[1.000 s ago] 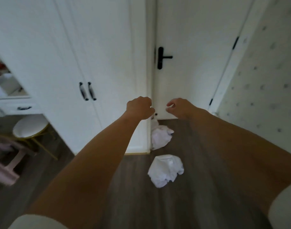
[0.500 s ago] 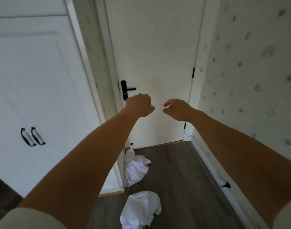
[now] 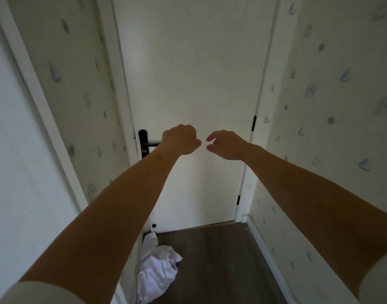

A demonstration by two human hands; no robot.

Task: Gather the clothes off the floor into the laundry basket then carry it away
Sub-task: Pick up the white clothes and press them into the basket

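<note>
Both my arms are stretched forward at chest height in front of a white door. My left hand (image 3: 180, 139) is curled into a fist with nothing in it, just right of the black door handle (image 3: 147, 144). My right hand (image 3: 223, 144) is beside it, fingers loosely bent and slightly apart, holding nothing. A crumpled white garment (image 3: 156, 270) lies on the dark wood floor at the door's lower left corner, partly hidden by my left forearm. No laundry basket is in view.
The closed white door (image 3: 194, 84) fills the middle, with hinges on its right side. Patterned wallpaper walls (image 3: 333, 106) close in on the right and left. A white wardrobe side (image 3: 17, 150) stands at the left. Dark floor (image 3: 221, 260) runs up to the door.
The view has swung up and to the right and moved closer to the door. The wardrobe doors and the nearer white garment have left the frame. My hands keep the same pose.
</note>
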